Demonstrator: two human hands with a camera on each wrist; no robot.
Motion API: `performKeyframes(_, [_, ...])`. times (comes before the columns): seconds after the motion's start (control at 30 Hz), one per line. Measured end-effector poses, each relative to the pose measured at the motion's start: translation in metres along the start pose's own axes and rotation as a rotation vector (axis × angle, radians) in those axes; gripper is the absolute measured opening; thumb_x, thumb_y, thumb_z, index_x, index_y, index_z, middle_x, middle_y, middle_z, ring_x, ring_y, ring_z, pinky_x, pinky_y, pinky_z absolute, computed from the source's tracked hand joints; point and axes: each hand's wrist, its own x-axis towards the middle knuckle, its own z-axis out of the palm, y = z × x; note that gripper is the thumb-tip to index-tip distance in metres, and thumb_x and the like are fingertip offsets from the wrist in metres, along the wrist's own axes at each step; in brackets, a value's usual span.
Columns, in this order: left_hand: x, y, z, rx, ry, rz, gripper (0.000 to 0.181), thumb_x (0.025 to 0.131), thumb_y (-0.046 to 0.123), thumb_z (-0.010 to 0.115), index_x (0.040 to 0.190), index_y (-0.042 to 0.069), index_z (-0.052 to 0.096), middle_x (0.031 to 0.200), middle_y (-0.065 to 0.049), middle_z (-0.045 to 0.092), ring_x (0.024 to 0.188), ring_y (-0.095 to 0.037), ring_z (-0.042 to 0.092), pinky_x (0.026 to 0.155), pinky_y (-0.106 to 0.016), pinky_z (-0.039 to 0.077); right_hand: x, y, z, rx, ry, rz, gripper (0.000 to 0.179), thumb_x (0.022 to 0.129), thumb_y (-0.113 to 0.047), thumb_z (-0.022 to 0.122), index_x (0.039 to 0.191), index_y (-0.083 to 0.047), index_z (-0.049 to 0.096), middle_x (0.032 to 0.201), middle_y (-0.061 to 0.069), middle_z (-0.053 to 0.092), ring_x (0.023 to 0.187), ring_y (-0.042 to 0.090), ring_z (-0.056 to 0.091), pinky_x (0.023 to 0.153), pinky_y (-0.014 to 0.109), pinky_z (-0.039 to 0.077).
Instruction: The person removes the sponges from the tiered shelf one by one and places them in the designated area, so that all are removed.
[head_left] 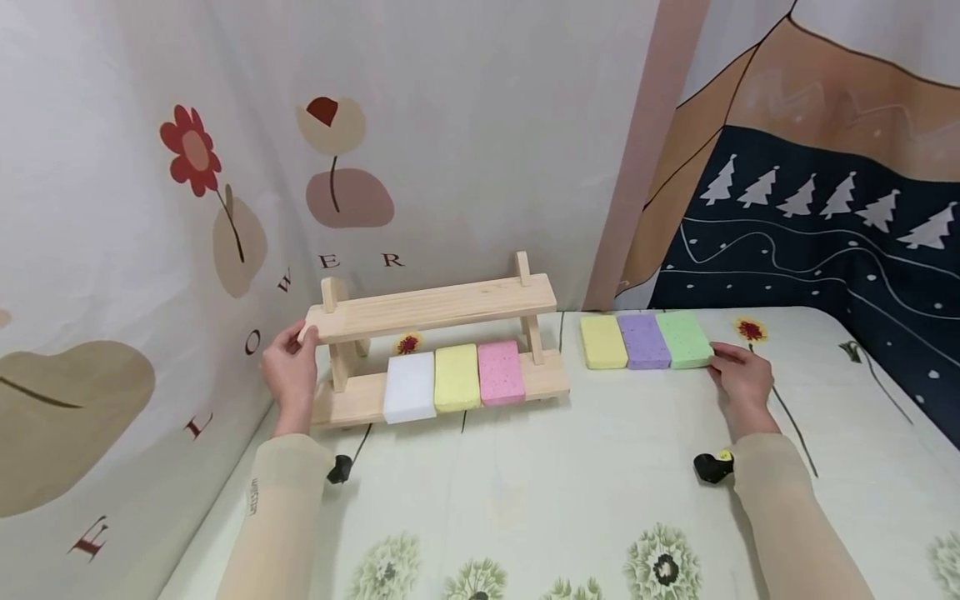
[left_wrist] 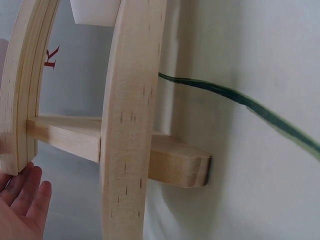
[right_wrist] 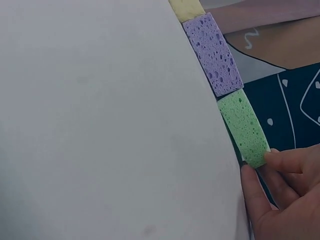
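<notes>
A two-tier wooden shelf (head_left: 431,310) stands near the back wall. My left hand (head_left: 292,367) grips the left end of its upper board, thumb on the front and fingers behind. On the lower board a white sponge (head_left: 409,387), a yellow sponge (head_left: 457,378) and a pink sponge (head_left: 502,372) sit side by side. To the right of the shelf, another yellow sponge (head_left: 603,342), a purple sponge (head_left: 643,341) and a green sponge (head_left: 682,339) form a row on the cloth. My right hand (head_left: 742,379) pinches the green sponge at its outer end, as the right wrist view shows too.
A pale cloth with printed flowers (head_left: 663,569) covers the tabletop. Behind the shelf hangs a light printed curtain (head_left: 480,167), and a dark section with white trees (head_left: 802,242) closes off the back right. Small black wrist cameras (head_left: 712,468) sit at both sleeves.
</notes>
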Motion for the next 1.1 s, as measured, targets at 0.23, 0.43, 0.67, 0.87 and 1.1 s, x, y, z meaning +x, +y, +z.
performKeyframes(0.23, [0.0018,0.0013,-0.0007,-0.002,0.005,-0.003,0.044,0.098,0.039,0.06,0.133,0.014,0.065,0.132,-0.008,0.067,0.116,-0.019,0.066,0.097,-0.026,0.054,0.0028,-0.001,-0.0006,-0.161,0.015,-0.066,0.04,0.097,-0.004,0.058,0.137,-0.003,0.058,0.093,-0.01,0.059,0.075,-0.007,0.054,0.061,0.002,0.049])
performKeyframes(0.43, [0.0038,0.0004,-0.0012,-0.003,0.01,0.0,0.044,0.097,0.041,0.06,0.132,0.015,0.066,0.131,-0.007,0.068,0.112,-0.014,0.066,0.094,-0.023,0.054,0.005,-0.0027,-0.0011,-0.204,0.002,-0.067,0.04,0.098,-0.007,0.058,0.138,-0.005,0.058,0.091,-0.012,0.056,0.074,-0.009,0.053,0.062,0.003,0.049])
performKeyframes(0.67, [0.0038,0.001,-0.0014,-0.004,0.0,-0.008,0.045,0.098,0.041,0.06,0.134,0.014,0.064,0.133,-0.007,0.067,0.118,-0.02,0.065,0.1,-0.03,0.053,0.0069,-0.003,0.0005,-0.238,0.013,-0.082,0.039,0.098,-0.006,0.059,0.137,-0.003,0.059,0.099,-0.005,0.062,0.07,-0.01,0.051,0.059,0.002,0.048])
performKeyframes(0.87, [0.0023,0.0023,-0.0017,-0.008,-0.002,-0.015,0.044,0.098,0.039,0.059,0.134,0.014,0.064,0.134,-0.008,0.066,0.119,-0.021,0.064,0.101,-0.032,0.053,0.0071,-0.0026,0.0001,-0.253,-0.001,-0.086,0.04,0.099,-0.007,0.058,0.138,-0.004,0.058,0.112,0.003,0.063,0.071,-0.01,0.051,0.061,0.003,0.048])
performKeyframes(1.1, [0.0006,0.0007,-0.0001,0.012,0.006,0.002,0.043,0.098,0.039,0.059,0.133,0.013,0.065,0.131,-0.008,0.068,0.111,-0.017,0.065,0.093,-0.025,0.053,0.002,-0.0028,-0.0087,-0.162,-0.051,-0.038,0.045,0.1,-0.01,0.056,0.145,-0.008,0.052,0.093,-0.019,0.061,0.086,-0.009,0.059,0.068,0.004,0.051])
